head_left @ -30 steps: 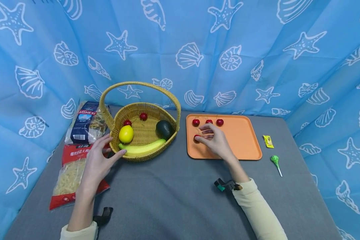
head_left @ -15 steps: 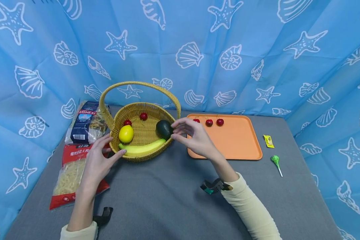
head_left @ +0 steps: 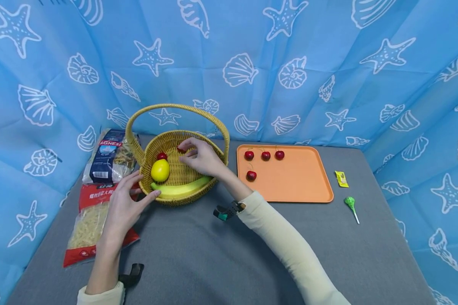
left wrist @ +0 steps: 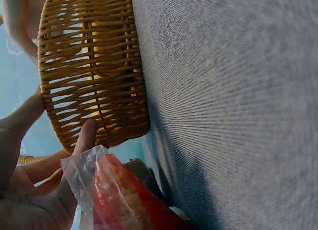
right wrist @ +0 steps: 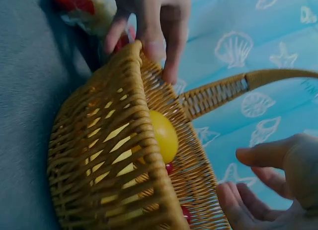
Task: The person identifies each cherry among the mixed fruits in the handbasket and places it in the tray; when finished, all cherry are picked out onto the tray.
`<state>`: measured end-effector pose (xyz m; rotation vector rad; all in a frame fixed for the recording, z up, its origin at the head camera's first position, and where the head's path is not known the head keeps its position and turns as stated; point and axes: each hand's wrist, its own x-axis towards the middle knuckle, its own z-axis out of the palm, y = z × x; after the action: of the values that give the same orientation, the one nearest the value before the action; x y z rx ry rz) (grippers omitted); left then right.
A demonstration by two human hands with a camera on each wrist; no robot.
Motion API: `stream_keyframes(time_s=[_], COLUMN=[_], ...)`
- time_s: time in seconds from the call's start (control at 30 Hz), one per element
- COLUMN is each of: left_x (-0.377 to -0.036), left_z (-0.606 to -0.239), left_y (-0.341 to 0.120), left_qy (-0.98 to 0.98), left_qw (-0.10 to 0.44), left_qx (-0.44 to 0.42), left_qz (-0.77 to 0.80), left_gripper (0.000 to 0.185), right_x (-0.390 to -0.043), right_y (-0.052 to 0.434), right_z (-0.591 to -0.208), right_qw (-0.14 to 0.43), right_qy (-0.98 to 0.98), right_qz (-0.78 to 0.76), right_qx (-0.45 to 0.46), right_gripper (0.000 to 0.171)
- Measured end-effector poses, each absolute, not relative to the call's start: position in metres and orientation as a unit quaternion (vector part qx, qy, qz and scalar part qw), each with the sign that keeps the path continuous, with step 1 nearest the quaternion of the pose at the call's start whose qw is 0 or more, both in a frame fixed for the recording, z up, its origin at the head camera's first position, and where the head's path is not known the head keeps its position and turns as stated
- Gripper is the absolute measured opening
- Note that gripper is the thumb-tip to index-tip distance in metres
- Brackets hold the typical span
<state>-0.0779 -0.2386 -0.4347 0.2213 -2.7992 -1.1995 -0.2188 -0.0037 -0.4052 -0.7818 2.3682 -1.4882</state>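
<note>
A wicker basket (head_left: 175, 200) (left wrist: 89, 66) (right wrist: 114, 155) holds a lemon (head_left: 160, 170) (right wrist: 161, 135), a banana (head_left: 179, 188) and a cherry (head_left: 162, 156). My right hand (head_left: 186, 153) (right wrist: 258, 185) reaches into it, fingers loosely spread and holding nothing, with the fingertips at a second cherry (head_left: 181, 149). That hand hides the avocado. My left hand (head_left: 137, 190) (left wrist: 49, 160) rests with straight fingers against the basket's left wall. To the right, an orange tray (head_left: 297, 186) carries several cherries, one (head_left: 251, 175) nearer than the back row.
Two pasta bags lie left of the basket, a blue one (head_left: 108, 154) and a red one (head_left: 93, 212) (left wrist: 119, 195). A yellow sachet (head_left: 341, 179) and a green lollipop (head_left: 350, 204) lie right of the tray. A blue shell-print curtain (head_left: 328, 63) surrounds the grey table (head_left: 213, 262).
My right hand left a cherry on the tray's front left, then swung left over the rim into the basket. The left hand has stayed on the basket.
</note>
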Motion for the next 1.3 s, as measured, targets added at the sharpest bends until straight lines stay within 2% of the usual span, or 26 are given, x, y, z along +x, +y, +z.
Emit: stream_keyframes(time_s=[0.23,0.4,0.77,1.07,1.3], left_x=[-0.077,-0.077,-0.077,-0.077,-0.076], left_z=[-0.436,-0.435,-0.437,-0.436,-0.437], left_y=[-0.24,-0.241,-0.24,-0.237,-0.239], left_qy=[-0.917,-0.919,-0.918,-0.918,-0.918], left_qw=[0.045,0.045,0.048,0.051,0.051], left_qx=[0.072,0.079,0.078,0.072,0.071], left_qz=[-0.389,-0.383,-0.386,-0.386,-0.387], left_gripper=[0.082,0.083,0.083,0.082,0.082], right_x=[-0.242,-0.251,-0.249,-0.247,-0.24], right_y=[-0.033,-0.05,-0.064,-0.068,-0.068], right_z=[-0.42,-0.431,-0.442,-0.447,-0.447], right_qw=[0.156,0.164,0.176,0.178,0.168], right_qy=[0.835,0.833,0.866,0.882,0.89], right_qz=[-0.491,-0.489,-0.432,-0.389,-0.375], right_qx=[-0.194,-0.199,-0.179,-0.199,-0.195], right_gripper=[0.043,0.053,0.059,0.054,0.034])
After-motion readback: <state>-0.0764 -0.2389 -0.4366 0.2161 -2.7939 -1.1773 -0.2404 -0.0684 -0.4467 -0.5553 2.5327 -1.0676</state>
